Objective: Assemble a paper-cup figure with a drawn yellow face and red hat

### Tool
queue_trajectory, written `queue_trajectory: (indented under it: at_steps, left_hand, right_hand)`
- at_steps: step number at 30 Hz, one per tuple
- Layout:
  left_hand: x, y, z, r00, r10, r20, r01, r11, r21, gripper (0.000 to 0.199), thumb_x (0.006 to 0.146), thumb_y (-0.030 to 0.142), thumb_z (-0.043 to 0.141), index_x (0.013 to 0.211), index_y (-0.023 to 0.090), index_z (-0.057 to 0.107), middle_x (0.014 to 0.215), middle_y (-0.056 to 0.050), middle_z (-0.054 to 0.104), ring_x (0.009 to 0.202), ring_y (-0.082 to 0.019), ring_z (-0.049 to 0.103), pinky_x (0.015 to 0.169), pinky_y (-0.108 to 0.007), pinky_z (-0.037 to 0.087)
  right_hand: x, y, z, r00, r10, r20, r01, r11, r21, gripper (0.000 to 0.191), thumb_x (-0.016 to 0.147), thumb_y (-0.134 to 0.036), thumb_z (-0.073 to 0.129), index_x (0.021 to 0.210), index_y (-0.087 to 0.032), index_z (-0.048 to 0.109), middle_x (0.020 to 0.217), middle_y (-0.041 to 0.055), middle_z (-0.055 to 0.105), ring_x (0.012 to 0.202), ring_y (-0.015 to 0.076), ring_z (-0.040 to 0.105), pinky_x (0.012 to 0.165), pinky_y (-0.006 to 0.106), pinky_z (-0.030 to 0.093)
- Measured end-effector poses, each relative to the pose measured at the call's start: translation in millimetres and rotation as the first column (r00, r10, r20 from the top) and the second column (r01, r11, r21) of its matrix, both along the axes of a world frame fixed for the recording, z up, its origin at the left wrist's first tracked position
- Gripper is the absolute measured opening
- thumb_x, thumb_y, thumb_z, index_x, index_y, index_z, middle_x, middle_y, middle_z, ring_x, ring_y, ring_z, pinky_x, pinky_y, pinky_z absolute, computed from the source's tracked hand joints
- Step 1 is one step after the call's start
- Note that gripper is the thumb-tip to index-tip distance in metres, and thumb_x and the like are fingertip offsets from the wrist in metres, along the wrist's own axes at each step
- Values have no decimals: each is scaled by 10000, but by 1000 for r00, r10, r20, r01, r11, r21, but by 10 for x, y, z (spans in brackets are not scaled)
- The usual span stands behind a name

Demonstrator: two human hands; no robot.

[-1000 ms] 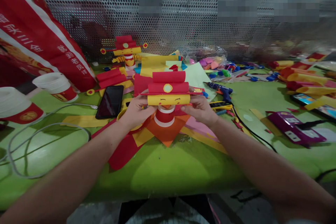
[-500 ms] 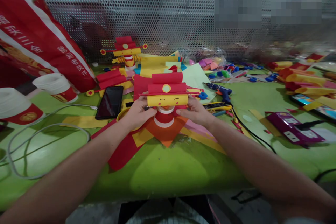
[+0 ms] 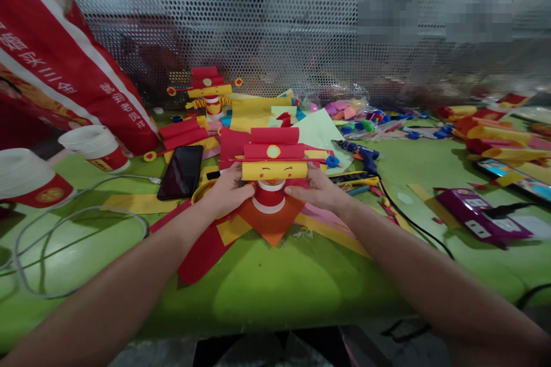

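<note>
A paper figure's head, a yellow roll (image 3: pixel 274 171) with a drawn smiling face, sits on top of a red and white paper cup (image 3: pixel 270 199). Stacked red paper rolls (image 3: pixel 274 135) with a round yellow badge form a hat over the face. My left hand (image 3: pixel 232 188) is closed around the left end of the head, its thumb by the cup. At the right end, my right hand (image 3: pixel 318 187) grips in the same way. Fingers behind the roll are hidden. Under the cup lies orange paper (image 3: pixel 273 235) on the green table (image 3: pixel 275 287).
A similar finished-looking figure (image 3: pixel 210 92) stands at the back left. Beside my left arm lie a black phone (image 3: pixel 181 172) and a white cable (image 3: pixel 81 206). Right of my hands are a blue glue gun (image 3: pixel 361 152) and a purple power strip (image 3: pixel 482 215). Stacked cups (image 3: pixel 97 149) stand left.
The camera view has tilted slightly, so the scene sits a little lower. Both hands keep their hold on the figure's head, with no clear movement against the table.
</note>
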State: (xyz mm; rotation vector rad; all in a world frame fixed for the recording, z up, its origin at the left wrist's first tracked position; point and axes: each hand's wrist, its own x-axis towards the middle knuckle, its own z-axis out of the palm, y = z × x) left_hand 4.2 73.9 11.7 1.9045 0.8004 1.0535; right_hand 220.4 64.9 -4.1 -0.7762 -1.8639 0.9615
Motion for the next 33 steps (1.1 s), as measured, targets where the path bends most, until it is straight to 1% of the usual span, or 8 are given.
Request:
queue_trajectory:
  at_steps: [4,9,14,17,21,23,27,33]
  left_hand:
    - [23,-7,-10,998,-54,33,54,999,4,373,609,94,538,899,235,726,912,-21,726,1032,-258,601,971,-441,418]
    - [25,-23,-10,995,-88,38,87,996,23,365,642,104,531,933,224,716,877,-33,734,944,-244,642,878,-415,485]
    - [-9,-35,0,993,-116,20,115,993,7,309,677,161,575,956,197,704,885,-55,732,910,-237,647,890,-403,474]
    - [-17,-48,30,992,-123,2,123,992,-2,302,693,188,570,970,179,692,910,-58,723,898,-229,641,892,-396,469]
    - [-19,-61,62,994,-98,-54,99,995,15,283,682,181,559,931,170,691,871,-45,713,830,-205,637,847,-366,486]
    - [-21,-58,65,993,-97,-69,100,995,30,278,680,170,544,916,178,691,847,-36,709,796,-192,634,823,-355,494]
    - [-24,-38,59,993,-75,-90,83,993,89,269,659,141,521,854,193,698,832,-23,707,784,-185,630,833,-357,488]
    - [-24,-28,75,989,-97,-111,109,988,112,325,674,116,518,925,204,705,925,-36,713,855,-200,638,852,-355,481]
  right_hand:
    - [-5,-1,19,1000,-4,14,3,1000,17,378,717,-405,672,1070,-270,652,1069,58,674,1008,244,600,940,459,454]
    - [-34,-10,68,1000,-7,27,5,997,71,316,722,-373,668,1023,-278,671,1087,50,670,990,243,603,914,459,470]
    - [-40,-35,68,999,14,-43,-15,999,-34,334,690,-381,699,1003,-267,675,1005,50,694,978,238,609,900,437,478]
    - [-30,-36,43,980,10,-197,-41,987,-157,290,669,-382,710,928,-254,687,941,40,700,977,234,611,912,421,463]
    - [-2,-9,65,836,-154,-527,33,972,-232,225,649,-470,669,701,-255,625,924,12,686,964,233,613,884,415,469]
    - [26,2,116,801,-199,-564,88,972,-218,312,700,-543,568,612,-245,543,929,16,681,997,245,602,888,438,458]
    - [88,1,262,842,-278,-463,251,960,-120,378,782,-599,402,743,-255,553,997,31,659,1092,240,559,931,459,409]
    - [125,22,583,957,-258,-133,269,961,66,474,740,-540,575,1120,-259,530,1147,65,612,1131,221,530,972,438,385]
